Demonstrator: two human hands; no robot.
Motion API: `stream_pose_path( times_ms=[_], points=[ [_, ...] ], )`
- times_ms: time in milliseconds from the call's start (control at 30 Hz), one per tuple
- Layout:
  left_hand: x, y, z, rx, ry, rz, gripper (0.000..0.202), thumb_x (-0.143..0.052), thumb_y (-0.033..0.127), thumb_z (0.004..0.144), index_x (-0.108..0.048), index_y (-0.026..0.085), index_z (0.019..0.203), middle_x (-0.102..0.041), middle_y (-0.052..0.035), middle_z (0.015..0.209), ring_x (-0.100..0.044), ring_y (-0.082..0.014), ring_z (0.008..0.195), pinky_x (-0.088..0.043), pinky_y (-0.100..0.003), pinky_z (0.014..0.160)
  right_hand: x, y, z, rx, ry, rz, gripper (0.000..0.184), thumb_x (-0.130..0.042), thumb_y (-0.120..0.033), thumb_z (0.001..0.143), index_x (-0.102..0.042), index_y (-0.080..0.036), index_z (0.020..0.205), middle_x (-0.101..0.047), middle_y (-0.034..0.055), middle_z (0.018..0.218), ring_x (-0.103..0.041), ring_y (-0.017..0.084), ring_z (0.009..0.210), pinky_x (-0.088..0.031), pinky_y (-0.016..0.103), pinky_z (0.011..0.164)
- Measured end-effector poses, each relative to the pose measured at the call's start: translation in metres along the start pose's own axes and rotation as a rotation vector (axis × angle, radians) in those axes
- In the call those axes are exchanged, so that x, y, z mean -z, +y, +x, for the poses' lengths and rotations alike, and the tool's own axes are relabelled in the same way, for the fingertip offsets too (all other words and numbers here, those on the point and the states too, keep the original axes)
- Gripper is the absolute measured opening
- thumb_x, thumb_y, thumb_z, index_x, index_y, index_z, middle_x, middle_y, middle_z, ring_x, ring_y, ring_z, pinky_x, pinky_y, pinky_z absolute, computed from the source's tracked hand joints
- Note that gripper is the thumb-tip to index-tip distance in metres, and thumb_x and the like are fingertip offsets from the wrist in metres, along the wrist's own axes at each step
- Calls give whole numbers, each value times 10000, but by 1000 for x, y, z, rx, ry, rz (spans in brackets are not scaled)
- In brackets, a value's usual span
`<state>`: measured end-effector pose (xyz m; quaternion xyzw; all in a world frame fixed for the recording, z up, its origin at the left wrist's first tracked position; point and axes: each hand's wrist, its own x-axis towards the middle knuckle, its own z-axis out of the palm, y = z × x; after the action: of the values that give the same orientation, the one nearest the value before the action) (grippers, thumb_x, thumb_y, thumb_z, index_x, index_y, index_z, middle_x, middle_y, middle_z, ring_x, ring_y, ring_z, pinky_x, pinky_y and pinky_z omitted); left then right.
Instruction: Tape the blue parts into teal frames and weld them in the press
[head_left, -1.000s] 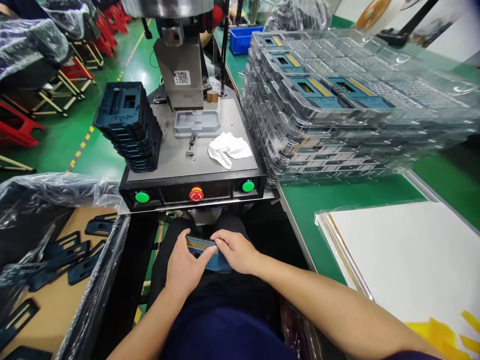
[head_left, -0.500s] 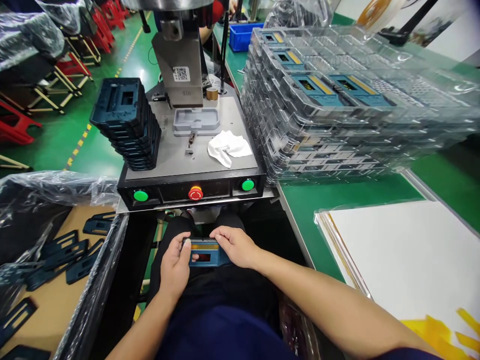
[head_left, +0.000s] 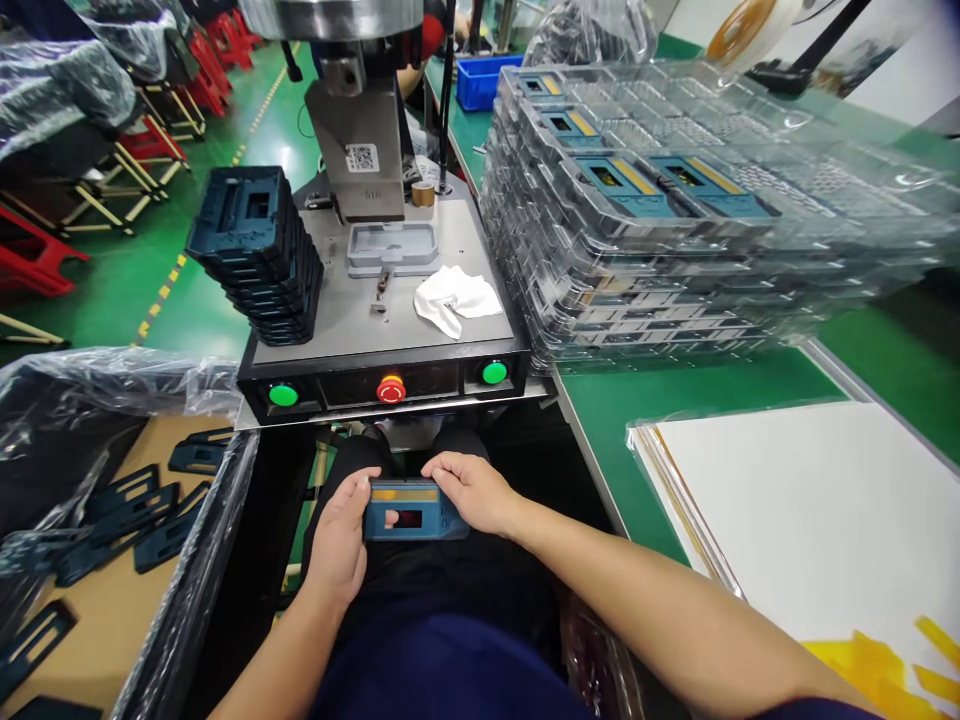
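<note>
Blue panel [head_left: 430,521] is held over the lap [head_left: 442,570], front face up to the camera, no surface carrying it that I can see. Left hand [head_left: 337,540] pinches its left edge, one fingertip [head_left: 391,518] showing through the window [head_left: 410,519]. Right hand [head_left: 478,497] pinches the far right corner, thumb and index together. Yellow strip [head_left: 405,495] runs along the far edge.

To do this well, I'd say: rim grip only, left fingertip out of the window, right thumb off the strip end, equal support both ends so it doesn't twist. Can't tell whether the strip lies fully flat.

Further out: white cloth [head_left: 454,300] near the machine base [head_left: 345,335]'s front right corner, dark frames [head_left: 251,260] stacked by its left edge, grey fixture [head_left: 392,250] between and farther back. Beyond, clear trays [head_left: 600,290] stacked along the green table [head_left: 630,390]'s left edge.
</note>
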<state>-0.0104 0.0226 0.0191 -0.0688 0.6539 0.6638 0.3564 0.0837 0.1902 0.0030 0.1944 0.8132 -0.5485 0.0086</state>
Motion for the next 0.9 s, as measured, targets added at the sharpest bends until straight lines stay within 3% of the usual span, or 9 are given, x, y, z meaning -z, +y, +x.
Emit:
stream_pose_path(
  times_ms=[300,633,767,900],
  points=[
    [10,-8,2,-228,-44,28,444,-668,509,766,-597,176,1052,-618,-22,904,-630,-159,822,-546,-224,639,1,-6,-6,182,49,53,251,-438,-249,912,-673,-209,987,-711,25,979,-647,168,903,-488,299,817],
    [24,-14,2,-409,-72,34,376,-661,452,791,-630,159,1026,-616,-70,979,-634,-206,884,-569,-261,657,2,-4,-9,484,92,-5,270,-399,-218,938,-641,-169,1048,-689,66,959,-632,151,888,-504,283,812],
    [21,-13,5,-322,10,24,460,-688,501,746,-629,160,1049,-625,-57,957,-633,-201,859,-569,-244,630,1,-4,-12,528,97,-183,285,-453,-257,918,-598,-153,1141,-661,93,1058,-605,175,970,-488,307,882],
    [26,-14,16,-133,102,-87,539,-752,515,649,-642,187,1063,-650,-35,976,-634,-202,848,-564,-219,574,6,-8,-18,626,23,-522,674,-648,-484,778,-444,-154,1329,-528,126,1298,-521,247,1128,-460,363,946]
  ],
)
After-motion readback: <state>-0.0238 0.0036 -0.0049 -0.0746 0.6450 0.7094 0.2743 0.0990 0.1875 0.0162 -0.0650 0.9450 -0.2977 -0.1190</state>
